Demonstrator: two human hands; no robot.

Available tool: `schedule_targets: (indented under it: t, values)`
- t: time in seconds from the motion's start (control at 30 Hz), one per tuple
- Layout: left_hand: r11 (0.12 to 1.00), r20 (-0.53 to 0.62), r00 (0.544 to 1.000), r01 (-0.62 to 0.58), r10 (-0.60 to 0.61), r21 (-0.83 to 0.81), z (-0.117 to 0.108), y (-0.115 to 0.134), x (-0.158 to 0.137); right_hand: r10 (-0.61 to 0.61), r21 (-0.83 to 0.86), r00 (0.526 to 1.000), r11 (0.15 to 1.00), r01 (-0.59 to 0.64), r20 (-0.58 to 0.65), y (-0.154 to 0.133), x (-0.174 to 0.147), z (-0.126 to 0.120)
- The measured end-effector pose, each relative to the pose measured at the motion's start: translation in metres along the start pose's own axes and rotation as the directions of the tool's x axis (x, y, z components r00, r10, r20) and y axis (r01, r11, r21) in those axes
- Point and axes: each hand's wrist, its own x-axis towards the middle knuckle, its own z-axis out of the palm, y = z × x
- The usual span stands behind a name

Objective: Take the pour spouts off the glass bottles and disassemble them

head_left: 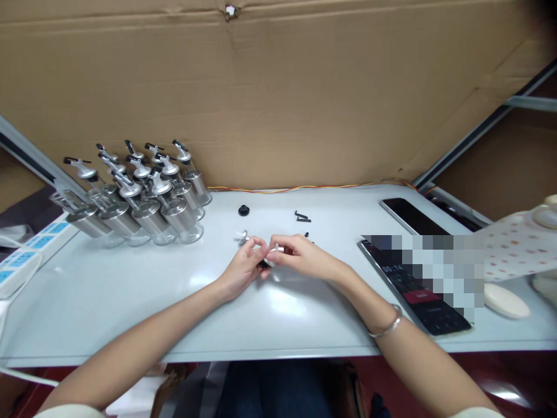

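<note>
In front of me, over the middle of the table, my left hand [242, 265] and my right hand [306, 256] are closed together on one bottle pourer spout [270, 259]. It has a silvery top and a black underside; fingers cover most of it. My left hand's fingers pinch it from the left, and my right hand's fingertips are on its silvery part. Just beyond my left hand lies another small silvery spout part [245, 235]. A round black stopper [243, 210] sits farther back. Several thin black strips [303, 217] lie beyond my right hand, with small black bits partly hidden behind it.
Several glass bottles [145, 215] with steel sleeves and pourer tops stand at the left. Beside them runs a white power strip [37, 255]. Two phones [409, 215] lie at the right, near a spotted cloth item [511, 247] and a pale oval object [507, 301]. Cardboard [278, 93] walls the back.
</note>
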Motion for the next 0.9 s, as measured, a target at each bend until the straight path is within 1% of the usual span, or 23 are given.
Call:
schedule_targets:
  t: [0.1,0.17,0.23,0.3,0.37,0.43,0.47,0.53,0.57,0.6,0.7,0.73,0.8,0.87,0.9]
  values:
    - [0.980,-0.060,0.989,-0.123,0.134,0.156,0.003,0.002,-0.002,-0.011,0.061,0.998,0.998,0.015,-0.054,0.003,0.000,-0.004]
    - [0.941,-0.134,0.955,-0.226,0.265,0.250,0.005,0.004,-0.005,-0.032,0.133,0.998,0.990,0.040,-0.062,0.005,0.001,-0.007]
    - [0.890,-0.174,0.908,-0.310,0.382,0.336,0.005,0.004,-0.008,-0.050,0.185,0.998,0.981,0.054,-0.023,0.008,0.002,-0.007]
    - [0.820,-0.139,0.879,-0.353,0.455,0.451,0.002,0.003,-0.010,-0.061,0.205,0.998,0.977,0.055,0.020,0.011,0.003,-0.004]
    - [0.725,-0.070,0.867,-0.366,0.494,0.583,-0.002,0.002,-0.011,-0.047,0.189,0.999,0.981,0.044,0.012,0.012,0.004,0.000]
    - [0.621,-0.002,0.843,-0.394,0.537,0.678,-0.006,0.003,-0.011,-0.029,0.133,0.998,0.990,0.037,-0.064,0.012,0.004,0.003]
    - [0.575,0.027,0.824,-0.418,0.566,0.703,-0.008,0.004,-0.010,-0.030,0.104,0.993,0.994,0.042,-0.117,0.010,0.004,0.004]
    - [0.513,0.068,0.782,-0.469,0.620,0.719,-0.011,0.006,-0.009,-0.058,0.069,0.975,0.995,0.074,-0.216,0.006,0.003,0.005]
    - [0.506,0.076,0.771,-0.486,0.633,0.713,-0.012,0.007,-0.009,-0.076,0.066,0.965,0.993,0.095,-0.250,0.004,0.002,0.005]
    - [0.518,0.077,0.771,-0.494,0.632,0.698,-0.012,0.007,-0.008,-0.092,0.066,0.958,0.991,0.114,-0.272,0.001,0.001,0.005]
    - [0.589,0.058,0.812,-0.468,0.581,0.659,-0.015,0.005,-0.006,-0.127,0.068,0.947,0.986,0.154,-0.296,-0.003,-0.001,0.005]
    - [0.590,0.064,0.823,-0.457,0.564,0.665,-0.015,0.003,-0.005,-0.136,0.065,0.947,0.985,0.161,-0.289,-0.004,-0.001,0.005]
    - [0.541,0.103,0.826,-0.452,0.554,0.709,-0.016,0.001,-0.004,-0.138,0.056,0.954,0.986,0.158,-0.265,-0.003,-0.001,0.006]
    - [0.452,0.156,0.813,-0.458,0.561,0.765,-0.016,0.000,-0.004,-0.116,0.056,0.964,0.990,0.133,-0.240,-0.001,0.000,0.007]
    - [0.395,0.180,0.798,-0.464,0.575,0.793,-0.016,0.001,-0.004,-0.099,0.054,0.967,0.992,0.115,-0.233,0.000,0.000,0.008]
